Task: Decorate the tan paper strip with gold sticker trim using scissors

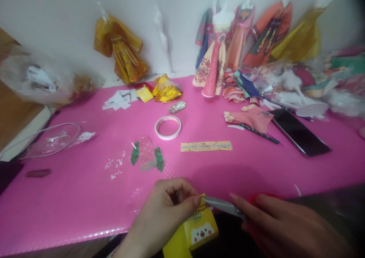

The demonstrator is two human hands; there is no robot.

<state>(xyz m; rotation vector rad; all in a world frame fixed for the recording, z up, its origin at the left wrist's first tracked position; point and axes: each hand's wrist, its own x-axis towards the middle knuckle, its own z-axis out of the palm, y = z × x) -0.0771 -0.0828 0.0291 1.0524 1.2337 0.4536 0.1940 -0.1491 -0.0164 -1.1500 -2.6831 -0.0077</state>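
My left hand [168, 208] is closed in a pinch at the table's front edge, a small yellow piece [203, 197] showing at its fingertips. Whether that is paper or cloth I cannot tell. Scissors [222, 205] with red handles are in my right hand [288, 223], their blade tips at the yellow piece. Just below the fingers is a yellow box [203, 233] printed with a white animal face, its open flap to the left. Beyond my hands lie a patterned beige strip [207, 146] and a cut-out of pink paper or cloth [146, 149] with green side pieces.
On the pink table [94, 204] are a roll of white tape [168, 127], a patterned oval case [177, 106], a phone [302, 132] and a pink doll garment [252, 118]. Small doll dresses [121, 49] lean against the wall. Plastic bags [42, 75] stand at both sides.
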